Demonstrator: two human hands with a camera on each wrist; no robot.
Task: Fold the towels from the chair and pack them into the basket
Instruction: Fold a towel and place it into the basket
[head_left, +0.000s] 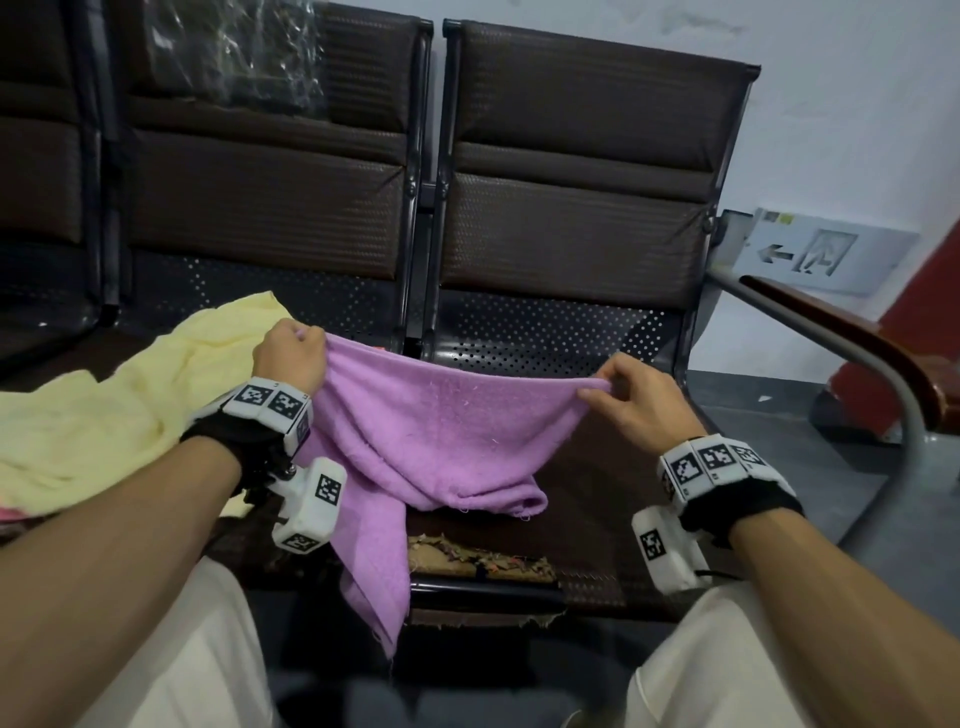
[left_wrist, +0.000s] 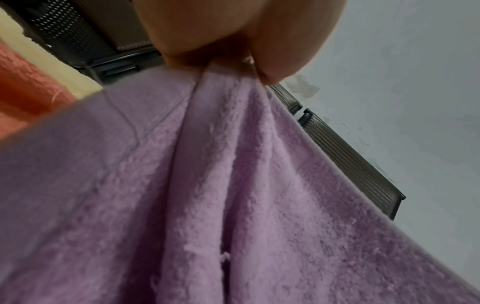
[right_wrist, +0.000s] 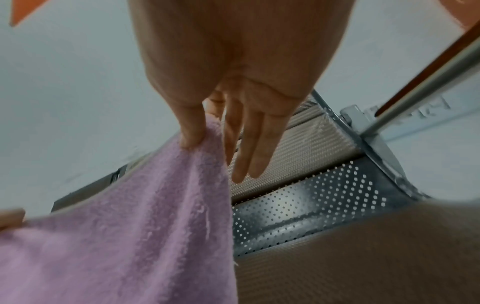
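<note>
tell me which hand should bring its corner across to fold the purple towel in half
Probably the right hand: it pinches its corner of the purple towel over the open seat, free to swing across. The left hand grips a bunched corner beside the yellow towel, so it suits anchoring.

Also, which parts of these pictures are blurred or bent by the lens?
Head view: sharp, chair edges bowed. Left wrist view: purple towel soft, left hand blurred. Right wrist view: right hand and towel soft, railing smeared.
</note>
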